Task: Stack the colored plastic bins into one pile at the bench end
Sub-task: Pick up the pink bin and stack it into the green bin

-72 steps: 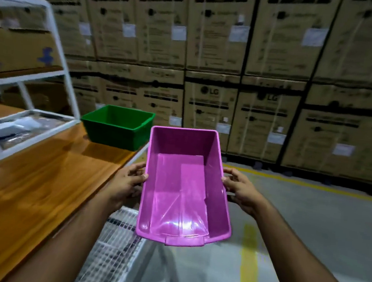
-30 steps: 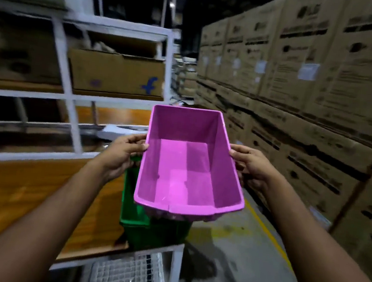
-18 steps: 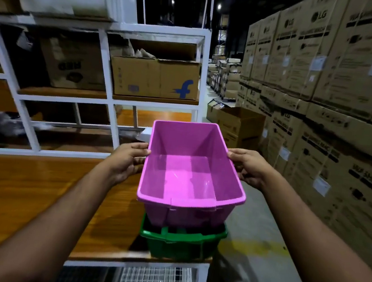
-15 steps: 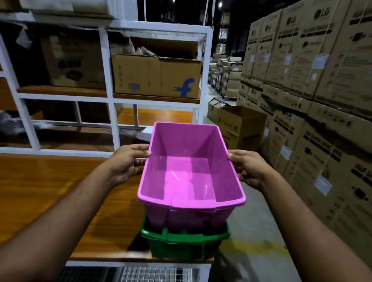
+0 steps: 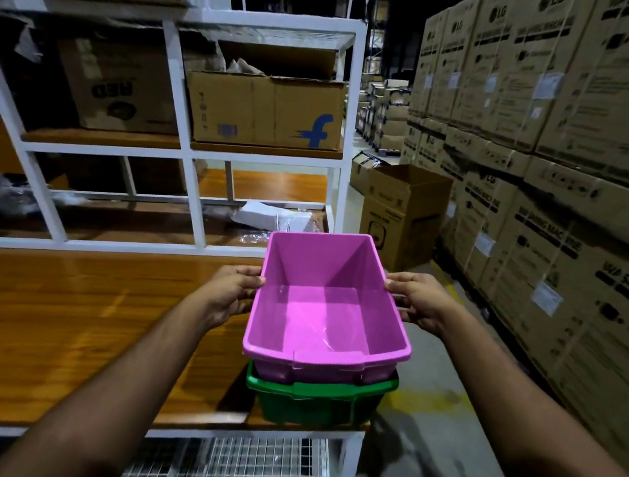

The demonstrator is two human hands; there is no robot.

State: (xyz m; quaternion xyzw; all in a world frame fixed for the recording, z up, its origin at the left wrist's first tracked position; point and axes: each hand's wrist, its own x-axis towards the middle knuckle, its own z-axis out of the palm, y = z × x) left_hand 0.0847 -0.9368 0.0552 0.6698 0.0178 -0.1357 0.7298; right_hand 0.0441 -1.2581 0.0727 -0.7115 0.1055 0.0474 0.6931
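Note:
A pink plastic bin (image 5: 320, 316) sits nested inside a green plastic bin (image 5: 317, 403) at the right end of the wooden bench (image 5: 63, 320). Only the green bin's rim and front wall show below the pink one. My left hand (image 5: 231, 291) grips the pink bin's left rim, thumb over the edge. My right hand (image 5: 417, 299) grips its right rim the same way. The pink bin is empty inside.
A white metal shelf frame (image 5: 192, 202) with cardboard boxes (image 5: 264, 112) stands behind the bench. Tall stacks of cartons (image 5: 567, 148) line the aisle on the right. An open carton (image 5: 401, 212) stands on the floor beyond the bench. A wire mesh shelf (image 5: 234, 467) lies under the bench.
I carried the pink bin to the bench end and lowered it into the green bin; over the last half second it sank deeper, so less of its wall shows.

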